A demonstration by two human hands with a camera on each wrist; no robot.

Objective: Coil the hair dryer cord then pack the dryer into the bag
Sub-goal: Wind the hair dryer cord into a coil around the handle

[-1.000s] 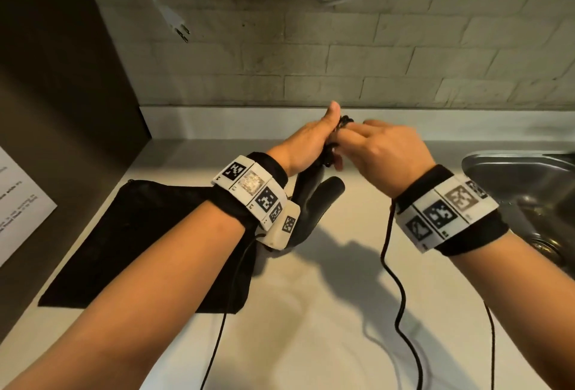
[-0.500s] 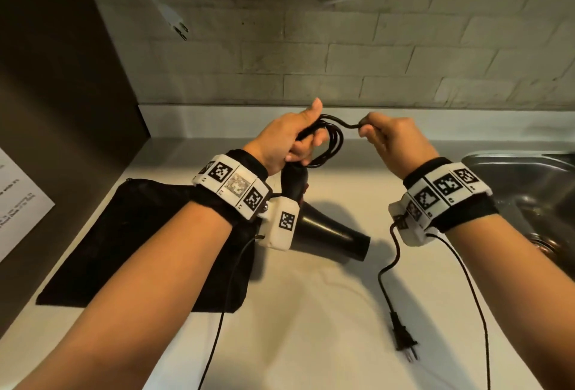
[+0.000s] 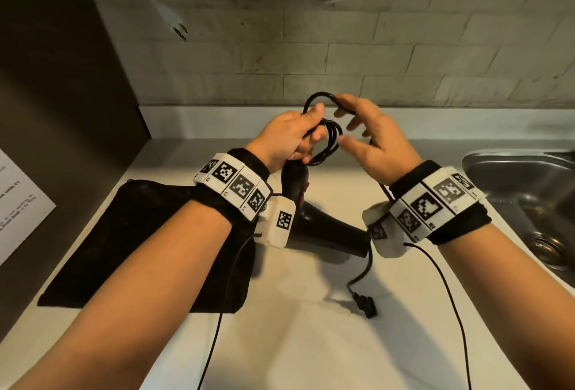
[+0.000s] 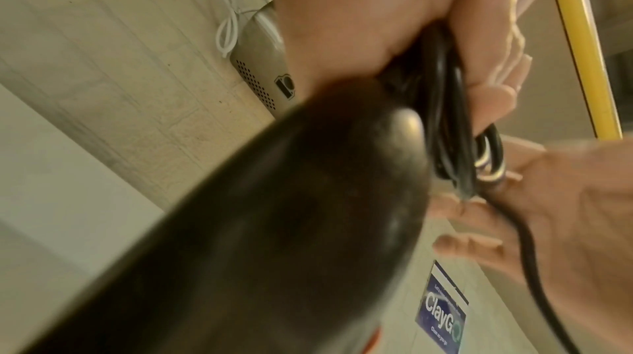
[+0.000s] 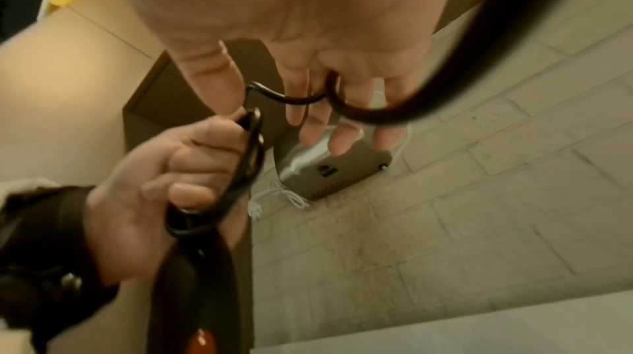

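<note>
Black cord [image 3: 330,140], one dryer [image 3: 323,227], one bag [image 3: 124,234]; left hand [image 3: 286,137] grips coils, right hand [image 3: 373,137] pinches loop.

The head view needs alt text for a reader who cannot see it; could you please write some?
Over a pale counter, the left hand holds a coiled black cord above a hair dryer while the right hand guides another loop. A black bag lies left, a steel sink right.
</note>
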